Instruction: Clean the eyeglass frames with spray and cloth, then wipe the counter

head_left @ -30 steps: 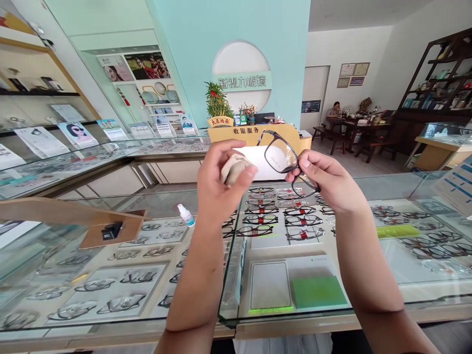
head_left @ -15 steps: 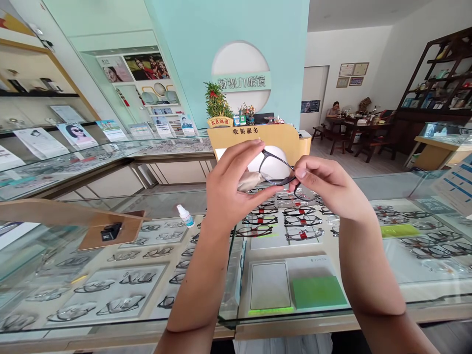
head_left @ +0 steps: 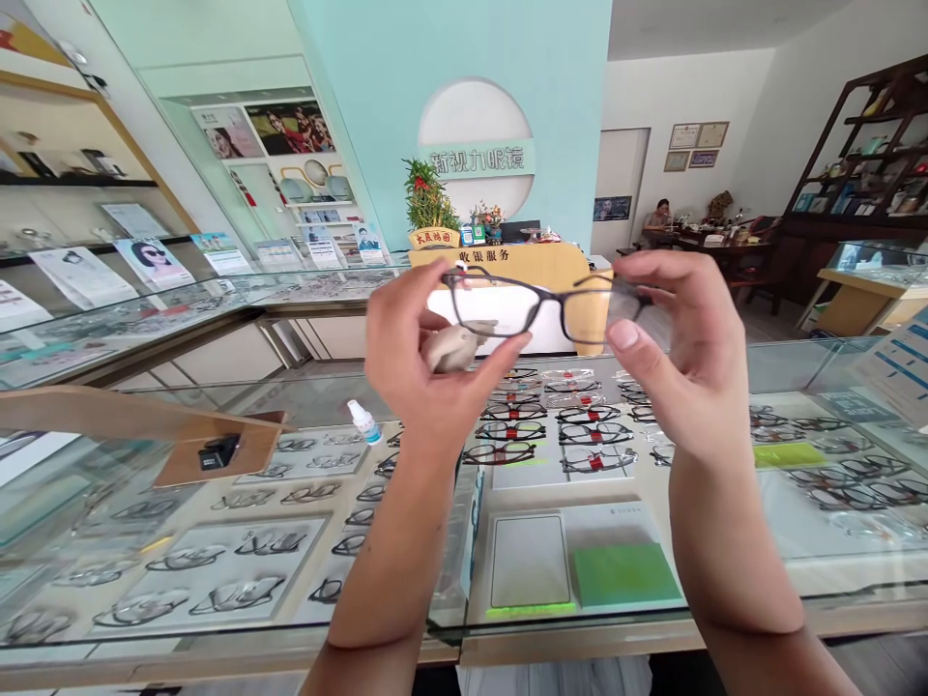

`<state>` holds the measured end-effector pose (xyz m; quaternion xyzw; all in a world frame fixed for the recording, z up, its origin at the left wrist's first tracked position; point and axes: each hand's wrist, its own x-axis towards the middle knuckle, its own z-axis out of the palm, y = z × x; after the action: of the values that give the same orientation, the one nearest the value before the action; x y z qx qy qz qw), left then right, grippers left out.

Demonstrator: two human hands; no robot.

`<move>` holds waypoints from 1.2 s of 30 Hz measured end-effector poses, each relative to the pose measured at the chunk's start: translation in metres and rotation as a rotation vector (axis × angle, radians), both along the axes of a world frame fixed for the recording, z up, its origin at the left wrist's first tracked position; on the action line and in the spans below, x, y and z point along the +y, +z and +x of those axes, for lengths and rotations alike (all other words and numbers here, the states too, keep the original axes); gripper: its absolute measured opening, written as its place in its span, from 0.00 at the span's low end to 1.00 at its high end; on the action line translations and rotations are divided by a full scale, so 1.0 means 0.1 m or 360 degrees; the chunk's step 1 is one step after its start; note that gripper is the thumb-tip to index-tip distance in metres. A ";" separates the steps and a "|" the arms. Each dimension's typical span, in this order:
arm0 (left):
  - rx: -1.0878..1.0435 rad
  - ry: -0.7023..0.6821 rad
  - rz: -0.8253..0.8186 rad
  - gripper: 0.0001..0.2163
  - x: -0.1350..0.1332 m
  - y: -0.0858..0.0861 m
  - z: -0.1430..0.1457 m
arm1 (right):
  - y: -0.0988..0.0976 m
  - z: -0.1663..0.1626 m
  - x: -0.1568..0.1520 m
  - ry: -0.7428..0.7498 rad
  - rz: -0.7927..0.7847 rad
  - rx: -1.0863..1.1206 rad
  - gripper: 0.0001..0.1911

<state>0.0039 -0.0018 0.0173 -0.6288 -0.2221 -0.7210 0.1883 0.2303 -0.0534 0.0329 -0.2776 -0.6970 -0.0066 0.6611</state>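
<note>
I hold a pair of dark-framed glasses (head_left: 545,302) up in front of me, level, with both lenses facing me. My left hand (head_left: 420,353) pinches the left lens rim between thumb and forefinger and keeps a crumpled beige cloth (head_left: 450,348) tucked in its palm. My right hand (head_left: 685,353) grips the right end of the frame between thumb and fingers. Both hands are raised above a glass display counter (head_left: 449,619).
Under the glass lie several rows of glasses (head_left: 551,430), a green pad (head_left: 624,573) and a grey pad (head_left: 531,561). A small spray bottle (head_left: 364,422) stands on the left counter near a wooden stand (head_left: 181,435). A cashier desk (head_left: 507,266) and a seated person (head_left: 658,217) are beyond.
The glasses were held folded and tilted by my right hand while my left closed in with the cloth. Now both hands have lifted them higher and hold them spread level.
</note>
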 end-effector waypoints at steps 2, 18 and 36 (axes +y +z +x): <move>-0.0149 0.0047 -0.0023 0.35 -0.02 -0.02 0.00 | -0.02 -0.03 0.00 -0.0152 0.0100 -0.0009 0.24; -0.0274 0.0047 -0.0200 0.33 0.00 -0.05 0.03 | -0.11 -0.17 0.05 -0.0217 0.0078 0.0040 0.28; -0.0099 -0.0007 -0.0128 0.29 -0.02 0.00 0.03 | -0.15 -0.05 0.23 -0.0156 -0.0120 0.0098 0.28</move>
<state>0.0069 -0.0038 0.0173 -0.6136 -0.2552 -0.7312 0.1542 0.2252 -0.0307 0.0178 -0.3362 -0.6617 -0.0042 0.6702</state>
